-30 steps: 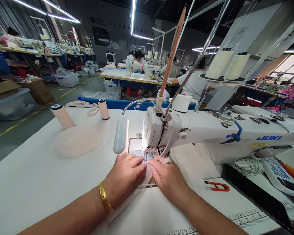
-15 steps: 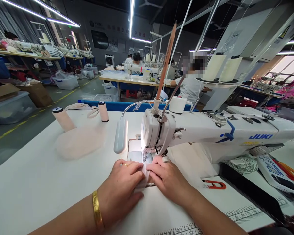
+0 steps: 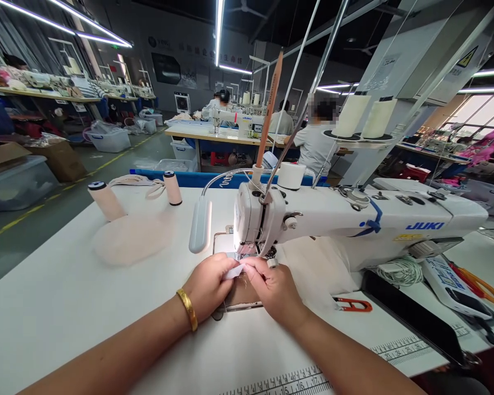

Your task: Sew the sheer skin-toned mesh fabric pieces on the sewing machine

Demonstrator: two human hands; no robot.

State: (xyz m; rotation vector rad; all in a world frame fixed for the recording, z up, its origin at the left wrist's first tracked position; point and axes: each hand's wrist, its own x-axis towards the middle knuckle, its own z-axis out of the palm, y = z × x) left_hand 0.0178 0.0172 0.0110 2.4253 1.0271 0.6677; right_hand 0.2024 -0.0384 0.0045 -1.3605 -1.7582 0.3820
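Observation:
A small piece of pale, thin fabric [image 3: 234, 271] is pinched between my two hands, just in front of the needle area of a white sewing machine [image 3: 321, 214]. My left hand [image 3: 209, 282], with a gold bangle on the wrist, has its thumb and fingers closed on the fabric's left side. From the right, my right hand [image 3: 274, 285] grips the other end, thumb and fingertips together. Below the fabric, the brownish machine plate [image 3: 243, 296] shows with loose threads on it. The presser foot is mostly hidden behind my fingers.
Sheer pale fabric [image 3: 313, 266] lies under the machine arm. Orange thread snips [image 3: 354, 304], a black phone [image 3: 411, 315] and a printed ruler [image 3: 296, 381] are at right. Thread spools [image 3: 173, 188] and a blurred pale fabric piece [image 3: 134, 238] lie left. A lamp [image 3: 200, 225] hangs beside the needle.
My hands have moved slightly away from the table, with the fabric lifted and bunched between them. The left hand has turned and closed, and the plate beneath is now exposed.

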